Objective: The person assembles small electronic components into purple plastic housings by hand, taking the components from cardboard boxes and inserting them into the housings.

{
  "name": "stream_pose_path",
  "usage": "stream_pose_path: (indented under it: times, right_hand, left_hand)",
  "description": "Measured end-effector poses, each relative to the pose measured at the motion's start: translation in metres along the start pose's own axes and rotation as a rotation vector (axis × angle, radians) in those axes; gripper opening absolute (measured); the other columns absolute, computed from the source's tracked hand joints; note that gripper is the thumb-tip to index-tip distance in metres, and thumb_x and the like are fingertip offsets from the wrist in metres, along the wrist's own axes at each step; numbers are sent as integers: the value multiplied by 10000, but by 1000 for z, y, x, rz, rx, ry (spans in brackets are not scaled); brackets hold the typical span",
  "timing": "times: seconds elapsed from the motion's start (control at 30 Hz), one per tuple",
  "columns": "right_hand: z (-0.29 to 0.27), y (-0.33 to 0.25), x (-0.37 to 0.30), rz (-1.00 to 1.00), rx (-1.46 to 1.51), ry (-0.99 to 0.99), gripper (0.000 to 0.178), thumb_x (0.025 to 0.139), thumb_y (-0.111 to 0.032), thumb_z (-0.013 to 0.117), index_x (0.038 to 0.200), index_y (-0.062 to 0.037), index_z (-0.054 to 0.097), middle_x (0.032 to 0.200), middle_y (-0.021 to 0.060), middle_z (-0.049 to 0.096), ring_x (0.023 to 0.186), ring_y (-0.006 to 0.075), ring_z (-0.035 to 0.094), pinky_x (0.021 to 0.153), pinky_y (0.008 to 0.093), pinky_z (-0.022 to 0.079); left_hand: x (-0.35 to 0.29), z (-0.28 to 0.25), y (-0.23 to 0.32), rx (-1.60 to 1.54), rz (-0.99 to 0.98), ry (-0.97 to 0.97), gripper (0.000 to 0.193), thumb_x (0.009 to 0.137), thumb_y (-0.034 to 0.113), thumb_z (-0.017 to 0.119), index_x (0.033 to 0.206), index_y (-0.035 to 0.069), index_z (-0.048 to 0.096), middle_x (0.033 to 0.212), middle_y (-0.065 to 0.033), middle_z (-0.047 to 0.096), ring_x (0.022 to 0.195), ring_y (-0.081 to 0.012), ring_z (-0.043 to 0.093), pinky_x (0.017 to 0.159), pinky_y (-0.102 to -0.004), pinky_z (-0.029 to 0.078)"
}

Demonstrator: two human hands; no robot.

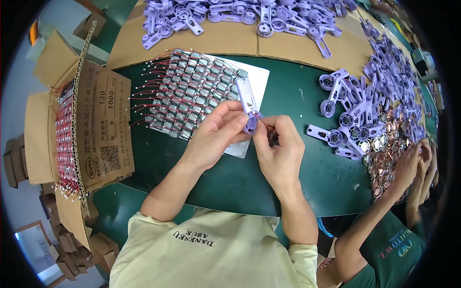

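My left hand [218,129] holds a pale purple plastic housing [246,93] with a flat slotted arm and a round end; the arm tilts up and away. Against that round end, the fingers of my right hand [282,149] pinch thin dark-red wires [270,128]. A dark bit shows below these fingers, too hidden to name. Just behind my left hand, small grey motors [192,91] with red and black wires lie in close rows on a white sheet [259,79]. Their white plugs hang out to the left.
A cardboard box [108,120] of wired motors stands open at the left. Purple housings [288,14] heap on cardboard at the back, with more housings [355,115] to the right. Copper-coloured rings [379,153] pile beside a co-worker's hands [415,161]. The table [230,185] is green.
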State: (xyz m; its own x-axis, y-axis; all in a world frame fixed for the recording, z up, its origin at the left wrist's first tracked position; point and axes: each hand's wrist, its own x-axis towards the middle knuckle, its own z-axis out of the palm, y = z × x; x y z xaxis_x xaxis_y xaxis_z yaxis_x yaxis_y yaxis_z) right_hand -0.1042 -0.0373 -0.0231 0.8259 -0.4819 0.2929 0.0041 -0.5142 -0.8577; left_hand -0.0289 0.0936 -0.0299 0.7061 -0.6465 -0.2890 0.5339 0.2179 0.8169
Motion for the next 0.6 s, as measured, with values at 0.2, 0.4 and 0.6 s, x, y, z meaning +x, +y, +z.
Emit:
stream_pose_path:
  times: [0.2,0.4,0.6]
  right_hand:
    - [-3,4,0,-32,-45,-28,89,801,-27,668,832,-40,585,744,99,572,598,256,586,520,354,470]
    - [-3,0,0,133,181,-16,67,839,-35,663,841,-21,597,763,84,579,605,168,585,529,291,459]
    - [-4,6,0,129,264,-24,48,869,-48,653,890,-13,626,778,66,570,592,125,547,539,255,443]
  left_hand:
    - [1,2,-2,9,43,-41,285,986,124,523,1246,18,469,1150,-91,583,1065,-159,589,934,-343,516]
    - [0,1,-4,99,118,-79,334,952,50,558,1265,27,444,1193,-91,541,1104,-160,565,945,-337,507]
    - [0,4,-9,27,163,-110,325,946,8,542,1253,28,437,1217,-99,525,1114,-165,558,949,-335,502]
